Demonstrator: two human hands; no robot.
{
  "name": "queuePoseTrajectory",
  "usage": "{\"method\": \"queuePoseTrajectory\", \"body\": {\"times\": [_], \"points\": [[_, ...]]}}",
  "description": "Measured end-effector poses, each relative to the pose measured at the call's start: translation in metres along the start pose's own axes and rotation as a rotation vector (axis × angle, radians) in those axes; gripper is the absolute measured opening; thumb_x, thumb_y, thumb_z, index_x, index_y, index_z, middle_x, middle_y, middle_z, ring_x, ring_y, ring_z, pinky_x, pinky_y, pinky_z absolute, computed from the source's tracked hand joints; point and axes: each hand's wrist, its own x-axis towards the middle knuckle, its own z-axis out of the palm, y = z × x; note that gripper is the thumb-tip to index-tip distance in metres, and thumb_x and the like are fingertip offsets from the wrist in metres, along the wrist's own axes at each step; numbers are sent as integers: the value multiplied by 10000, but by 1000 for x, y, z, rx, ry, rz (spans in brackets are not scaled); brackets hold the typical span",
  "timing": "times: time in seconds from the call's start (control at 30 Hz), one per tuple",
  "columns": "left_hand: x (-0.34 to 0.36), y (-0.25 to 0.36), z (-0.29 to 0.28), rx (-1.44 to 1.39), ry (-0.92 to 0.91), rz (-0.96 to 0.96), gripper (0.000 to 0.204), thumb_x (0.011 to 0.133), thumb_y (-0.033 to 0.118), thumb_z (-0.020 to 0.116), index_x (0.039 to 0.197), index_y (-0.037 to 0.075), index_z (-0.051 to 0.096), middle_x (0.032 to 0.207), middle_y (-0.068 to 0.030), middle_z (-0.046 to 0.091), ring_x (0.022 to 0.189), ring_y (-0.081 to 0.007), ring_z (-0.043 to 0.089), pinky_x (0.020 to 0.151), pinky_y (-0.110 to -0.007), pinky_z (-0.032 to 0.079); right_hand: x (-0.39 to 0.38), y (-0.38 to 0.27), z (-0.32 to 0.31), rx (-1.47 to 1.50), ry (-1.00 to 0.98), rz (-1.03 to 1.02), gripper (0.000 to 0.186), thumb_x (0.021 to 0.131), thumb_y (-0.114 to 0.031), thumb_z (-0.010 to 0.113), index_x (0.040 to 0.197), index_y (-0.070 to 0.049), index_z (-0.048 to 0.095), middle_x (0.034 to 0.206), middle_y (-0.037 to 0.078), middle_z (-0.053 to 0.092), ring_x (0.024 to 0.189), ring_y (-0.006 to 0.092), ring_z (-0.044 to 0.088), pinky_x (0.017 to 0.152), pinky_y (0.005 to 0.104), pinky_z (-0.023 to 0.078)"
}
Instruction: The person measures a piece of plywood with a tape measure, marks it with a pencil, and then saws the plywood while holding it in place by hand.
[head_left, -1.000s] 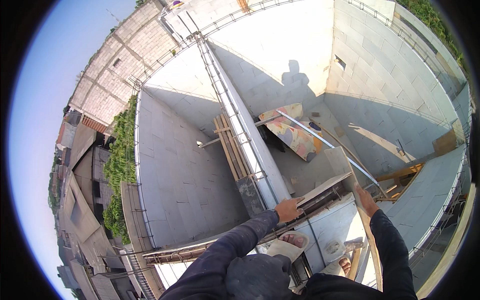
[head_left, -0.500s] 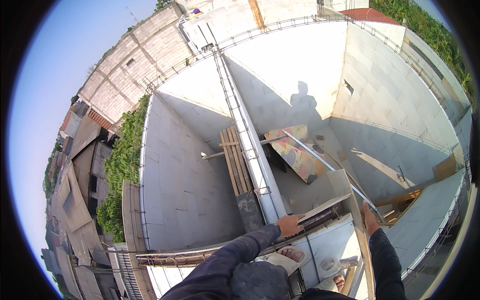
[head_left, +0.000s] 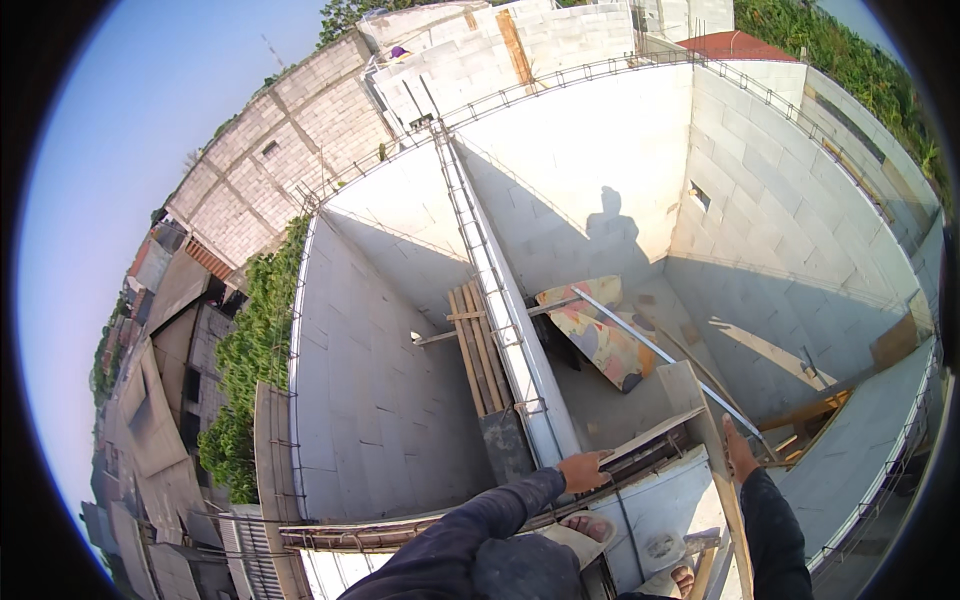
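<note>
My left hand [head_left: 583, 472] is stretched forward with thumb and fingers apart, at the near-left end of a narrow wooden board [head_left: 655, 433]. Whether it touches the board I cannot tell. That board lies along the wall top beside a dark slot holding steel bars. To the right, my right hand [head_left: 740, 452] has its fingers stretched out along the outer side of a long plank [head_left: 712, 425] set on edge. The narrow board's far end meets this plank. My sandalled feet [head_left: 590, 525] stand on the pale wall top below.
Deep block-walled rooms drop away ahead, split by a white dividing wall [head_left: 535, 400] topped with a rebar cage. Long timbers [head_left: 475, 350] lean left of it. A patterned sheet [head_left: 595, 335] and metal bar [head_left: 640, 340] lie right. Rebar edges the outer walls; trees [head_left: 250, 350] stand outside.
The view has shifted slightly, so the scene sits lower. The narrow board's pale face shows less, and more of the dark slot is visible. Both hands stay near the same places.
</note>
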Motion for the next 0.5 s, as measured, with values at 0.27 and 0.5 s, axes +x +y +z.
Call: {"method": "queuePoseTrajectory", "body": {"times": [0.27,0.5], "points": [[0,0,0,-15,-3,1,733,958,366,644,1596,41,489,1377,-310,675,1253,-460,661,1116,-496,500,10,0,7,-171,117,113,984,1077,-712,473,1692,33,286,1754,213,324,1653,284,232,1323,403,192],[6,-11,7,26,32,91,789,970,359,629,1659,56,393,1179,-295,751,1051,-412,751,1011,-493,554,6,-22,16,-345,131,-13,951,1059,-694,539,1600,83,452,1597,235,538,1509,312,460,1255,421,318]]}}
